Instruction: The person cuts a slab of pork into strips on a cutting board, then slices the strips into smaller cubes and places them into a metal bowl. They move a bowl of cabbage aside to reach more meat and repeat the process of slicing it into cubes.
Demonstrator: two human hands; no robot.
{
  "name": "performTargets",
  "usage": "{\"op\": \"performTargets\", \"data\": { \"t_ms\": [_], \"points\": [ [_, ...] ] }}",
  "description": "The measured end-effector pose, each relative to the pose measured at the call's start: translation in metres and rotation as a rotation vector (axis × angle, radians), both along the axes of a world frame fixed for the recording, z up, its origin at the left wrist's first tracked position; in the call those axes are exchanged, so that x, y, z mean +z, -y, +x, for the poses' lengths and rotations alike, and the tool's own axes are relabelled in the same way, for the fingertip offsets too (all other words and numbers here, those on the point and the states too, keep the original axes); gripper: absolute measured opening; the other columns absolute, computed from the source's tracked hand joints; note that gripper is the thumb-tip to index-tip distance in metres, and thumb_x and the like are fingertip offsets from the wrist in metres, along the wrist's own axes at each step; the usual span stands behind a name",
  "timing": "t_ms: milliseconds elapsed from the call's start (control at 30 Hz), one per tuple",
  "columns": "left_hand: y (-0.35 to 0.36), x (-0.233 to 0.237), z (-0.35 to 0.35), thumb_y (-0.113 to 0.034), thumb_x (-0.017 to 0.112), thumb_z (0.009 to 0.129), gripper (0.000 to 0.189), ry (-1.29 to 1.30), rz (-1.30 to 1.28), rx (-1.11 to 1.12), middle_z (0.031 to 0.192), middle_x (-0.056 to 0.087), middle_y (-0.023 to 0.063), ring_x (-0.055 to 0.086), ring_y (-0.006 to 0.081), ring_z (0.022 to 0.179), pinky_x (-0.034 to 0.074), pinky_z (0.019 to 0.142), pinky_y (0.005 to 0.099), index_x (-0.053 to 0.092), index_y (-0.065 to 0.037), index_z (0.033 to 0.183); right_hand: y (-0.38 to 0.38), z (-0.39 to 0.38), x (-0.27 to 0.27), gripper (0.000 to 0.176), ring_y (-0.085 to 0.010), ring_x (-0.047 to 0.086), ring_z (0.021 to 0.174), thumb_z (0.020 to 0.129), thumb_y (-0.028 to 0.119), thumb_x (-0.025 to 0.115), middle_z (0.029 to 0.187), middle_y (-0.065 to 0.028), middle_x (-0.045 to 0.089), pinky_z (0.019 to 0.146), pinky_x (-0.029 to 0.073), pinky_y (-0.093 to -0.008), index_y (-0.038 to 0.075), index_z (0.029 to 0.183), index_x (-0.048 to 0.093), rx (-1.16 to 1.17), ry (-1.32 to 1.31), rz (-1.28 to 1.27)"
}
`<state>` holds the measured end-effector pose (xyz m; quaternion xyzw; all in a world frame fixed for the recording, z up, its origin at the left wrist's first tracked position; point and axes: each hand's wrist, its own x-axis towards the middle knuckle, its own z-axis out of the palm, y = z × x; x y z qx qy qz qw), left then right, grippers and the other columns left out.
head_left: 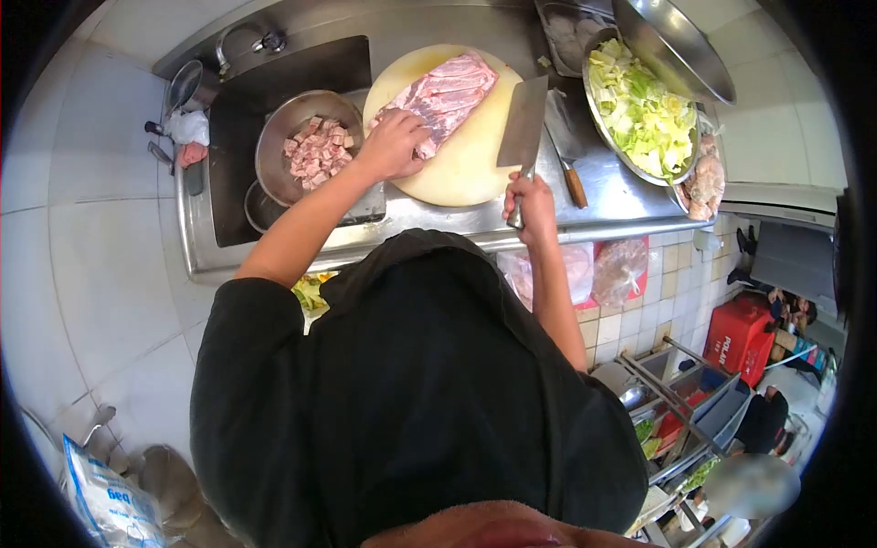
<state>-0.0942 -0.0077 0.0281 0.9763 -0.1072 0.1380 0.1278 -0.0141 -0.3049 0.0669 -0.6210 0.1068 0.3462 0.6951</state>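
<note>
A slab of raw ribbed meat lies slantwise on a round, pale cutting board. My left hand rests on the meat's near-left end, fingers curled over it. In my right hand is the handle of a cleaver. Its broad blade reaches over the board's right edge, apart from the meat. Left of the board, a metal bowl contains cubes of cut meat, close to my left forearm.
The bowl stands in the sink, below a faucet. A second knife with a wooden handle lies right of the cleaver. Farther right are a large bowl of chopped cabbage, a tilted metal bowl and raw meat pieces.
</note>
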Motion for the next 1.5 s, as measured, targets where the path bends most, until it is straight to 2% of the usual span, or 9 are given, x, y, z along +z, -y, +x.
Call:
{"op": "performTargets", "data": {
  "t_ms": [267,467,600,733,867,900,1200,1300,1500],
  "points": [
    [-0.019,0.003,0.035,-0.032,0.079,0.070,0.036,0.055,-0.039,-0.079,0.097,0.073,0.0087,0.070,0.0275,0.092,0.060,0.074,0.0410,0.075,-0.007,0.096,0.025,-0.027,-0.018,0.018,-0.0156,0.055,0.048,0.089,0.002,0.056,0.067,-0.0067,0.057,0.044,0.047,-0.0325,0.001,0.107,0.055,0.161,0.106,-0.183],
    [-0.058,0.006,0.045,-0.019,0.077,0.078,0.028,0.127,-0.674,0.269,0.093,0.075,0.0137,0.071,0.0182,0.077,0.058,0.074,0.0315,0.077,-0.001,0.098,0.042,-0.027,-0.021,0.018,-0.0160,0.055,0.049,0.090,0.004,0.056,0.068,-0.0069,0.057,0.044,0.047,-0.0337,-0.001,0.107,0.054,0.156,0.073,-0.223],
    [-0.107,-0.004,0.048,-0.026,0.059,0.099,0.030,-0.010,-1.167,0.481,0.096,0.075,0.0027,0.067,0.0132,0.082,0.053,0.076,0.0268,0.075,-0.002,0.107,0.044,-0.026,-0.022,0.019,-0.0172,0.056,0.049,0.090,0.003,0.054,0.070,-0.0081,0.057,0.043,0.048,-0.0347,-0.001,0.109,0.053,0.169,0.081,-0.252],
    [-0.102,-0.006,0.054,-0.036,0.052,0.105,0.041,0.125,-1.812,0.611,0.115,0.070,0.0049,0.067,0.0185,0.105,0.052,0.099,0.0318,0.064,-0.006,0.131,0.042,-0.021,-0.028,0.022,-0.0179,0.056,0.048,0.089,0.003,0.054,0.070,-0.0088,0.056,0.043,0.049,-0.0357,-0.001,0.110,0.053,0.181,0.076,-0.250],
    [-0.083,-0.016,0.037,-0.026,0.083,0.089,0.061,0.155,-1.208,0.516,0.135,0.059,0.0069,0.056,0.0156,0.123,0.047,0.104,0.0313,0.053,-0.007,0.138,0.037,-0.018,-0.032,0.024,-0.0183,0.056,0.048,0.089,0.004,0.055,0.069,-0.0092,0.057,0.043,0.049,-0.0365,0.000,0.112,0.052,0.172,0.083,-0.285],
    [-0.078,-0.017,0.041,-0.009,0.090,0.078,0.062,0.239,-1.146,0.546,0.127,0.063,0.0075,0.058,0.0153,0.119,0.048,0.103,0.0315,0.056,-0.006,0.130,0.037,-0.017,-0.033,0.024,-0.0184,0.055,0.047,0.088,0.004,0.055,0.069,-0.0092,0.057,0.043,0.049,-0.0367,0.000,0.112,0.052,0.170,0.086,-0.293],
    [-0.071,-0.005,0.034,-0.011,0.087,0.079,0.050,0.174,-1.204,0.469,0.119,0.066,0.0030,0.060,0.0147,0.114,0.048,0.099,0.0298,0.062,-0.006,0.122,0.026,-0.010,-0.027,0.026,-0.0187,0.057,0.047,0.089,0.004,0.055,0.067,-0.0093,0.057,0.043,0.048,-0.0363,0.000,0.115,0.051,0.191,0.138,-0.348],
    [-0.043,-0.002,0.023,-0.007,0.089,0.073,0.054,0.162,-1.045,0.446,0.116,0.070,0.0080,0.066,0.0207,0.112,0.051,0.103,0.0354,0.064,-0.006,0.121,0.028,-0.009,-0.034,0.027,-0.0185,0.056,0.046,0.089,0.004,0.055,0.066,-0.0091,0.056,0.043,0.048,-0.0359,0.000,0.116,0.051,0.210,0.155,-0.366],
    [-0.002,-0.021,-0.005,-0.025,0.086,0.073,0.057,0.147,-0.295,0.191,0.127,0.064,0.0086,0.052,0.0335,0.131,0.030,0.120,0.0595,0.066,-0.009,0.124,0.030,-0.010,-0.034,0.029,-0.0199,0.056,0.045,0.088,0.004,0.054,0.064,-0.0100,0.056,0.043,0.048,-0.0367,-0.002,0.116,0.050,0.213,0.171,-0.343]
  ]
}}
